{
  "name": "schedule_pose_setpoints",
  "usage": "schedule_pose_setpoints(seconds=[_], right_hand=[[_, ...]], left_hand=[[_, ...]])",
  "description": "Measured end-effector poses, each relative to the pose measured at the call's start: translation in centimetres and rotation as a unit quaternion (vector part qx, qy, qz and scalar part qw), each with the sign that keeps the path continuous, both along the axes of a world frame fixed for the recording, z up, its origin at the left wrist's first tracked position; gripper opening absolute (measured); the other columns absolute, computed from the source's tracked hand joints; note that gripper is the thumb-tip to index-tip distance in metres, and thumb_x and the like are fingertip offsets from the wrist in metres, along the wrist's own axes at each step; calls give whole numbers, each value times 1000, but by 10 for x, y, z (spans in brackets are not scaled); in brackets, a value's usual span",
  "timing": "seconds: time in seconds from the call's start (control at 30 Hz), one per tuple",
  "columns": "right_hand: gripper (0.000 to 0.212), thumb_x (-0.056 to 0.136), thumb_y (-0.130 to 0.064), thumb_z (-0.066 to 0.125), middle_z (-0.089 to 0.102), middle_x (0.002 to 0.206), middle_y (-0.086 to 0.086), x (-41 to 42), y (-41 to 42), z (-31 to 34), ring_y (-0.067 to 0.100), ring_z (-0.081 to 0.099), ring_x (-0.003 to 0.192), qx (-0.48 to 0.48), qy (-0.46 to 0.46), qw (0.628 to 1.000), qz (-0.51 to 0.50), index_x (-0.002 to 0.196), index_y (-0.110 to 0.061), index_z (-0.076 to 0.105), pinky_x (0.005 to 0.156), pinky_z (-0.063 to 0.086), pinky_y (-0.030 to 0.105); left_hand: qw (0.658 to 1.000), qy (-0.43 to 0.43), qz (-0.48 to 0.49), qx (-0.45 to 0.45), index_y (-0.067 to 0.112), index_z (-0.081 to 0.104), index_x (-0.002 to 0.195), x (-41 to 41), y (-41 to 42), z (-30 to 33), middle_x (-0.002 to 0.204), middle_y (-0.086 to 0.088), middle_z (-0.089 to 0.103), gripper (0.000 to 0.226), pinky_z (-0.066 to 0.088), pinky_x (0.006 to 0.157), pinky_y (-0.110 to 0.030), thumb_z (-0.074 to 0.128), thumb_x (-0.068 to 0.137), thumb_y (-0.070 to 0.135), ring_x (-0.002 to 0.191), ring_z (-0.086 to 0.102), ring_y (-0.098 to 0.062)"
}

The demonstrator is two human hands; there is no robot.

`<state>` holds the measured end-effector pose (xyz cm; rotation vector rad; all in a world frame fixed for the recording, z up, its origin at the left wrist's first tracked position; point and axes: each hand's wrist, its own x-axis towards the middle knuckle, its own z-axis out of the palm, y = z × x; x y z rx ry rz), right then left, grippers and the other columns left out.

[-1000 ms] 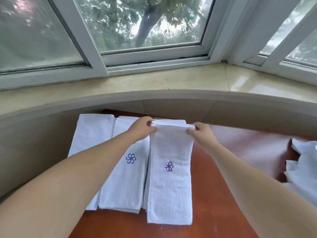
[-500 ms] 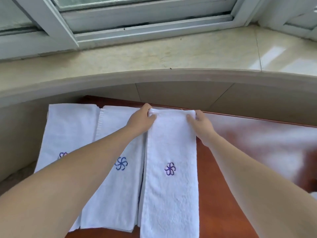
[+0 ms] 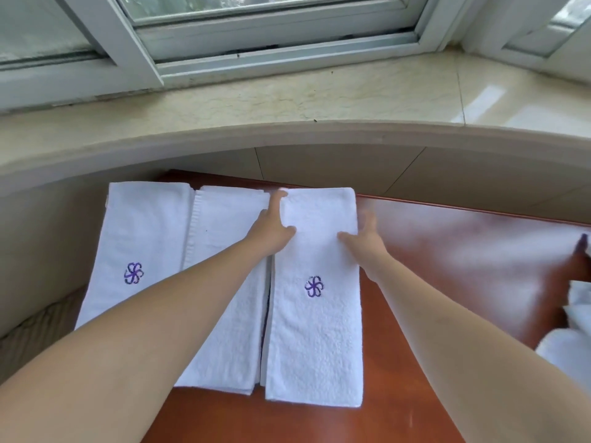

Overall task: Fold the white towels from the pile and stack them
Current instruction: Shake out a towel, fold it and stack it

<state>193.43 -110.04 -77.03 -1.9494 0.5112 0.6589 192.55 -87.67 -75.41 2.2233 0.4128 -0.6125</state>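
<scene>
- left hand (image 3: 270, 230): fingers straight and lying flat along the left edge of the right-hand folded towel (image 3: 315, 314), thumb spread out onto its top surface; it grips nothing.
- right hand (image 3: 367, 236): fingers straight along that towel's right edge, slightly blurred, thumb resting on the cloth; it pinches nothing either.
- two bare forearms reach in from the bottom corners.
- three folded white towels lie in a row, long sides side by side, on the red-brown table (image 3: 431, 282).
- the right-hand one lies flat between the two hands, just beside the middle folded towel (image 3: 224, 314).
- the left folded towel (image 3: 140, 251) sits at the table's left end, its right edge touching the middle one.
- two purple flower emblems show, one on the left towel and one on the right towel; the left forearm crosses the middle towel.
- one pile of unfolded white towels (image 3: 572, 340) sits at the right edge, well apart from the row.
- a pale stone window sill (image 3: 287, 103) curves behind the table, under a white window frame (image 3: 281, 46).
</scene>
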Motion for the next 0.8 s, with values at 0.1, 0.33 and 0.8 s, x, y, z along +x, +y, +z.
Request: schedule_pose_setpoints(seconds=[0.1, 0.33, 0.8], right_hand=[[64, 87, -26, 66, 63, 121, 4, -43, -15, 0, 20, 68, 92, -10, 40, 999, -11, 144, -24, 37, 78, 59, 38], [46, 86, -34, 71, 64, 101, -3, -108, -29, 1, 12, 66, 82, -9, 66, 998, -15, 123, -23, 47, 59, 47, 27], [32, 92, -10, 61, 68, 120, 4, -221, -49, 9, 22, 69, 101, 97, 178, 979, 37, 123, -15, 57, 76, 63, 40]], left_hand=[[1000, 22, -13, 9, 36, 33, 129, -34, 1, 3, 99, -9, 53, 43, 37, 53, -30, 56, 96, 21, 63, 53, -21], [998, 52, -20, 7, 33, 60, 126, -73, -4, 0, 144, -1, 50, 41, 45, 56, -22, 51, 94, 9, 79, 62, -17], [980, 179, -75, -46, 46, 46, 124, -195, -11, 6, 84, -4, 48, 54, 40, 58, -31, 60, 86, 10, 68, 47, -17]])
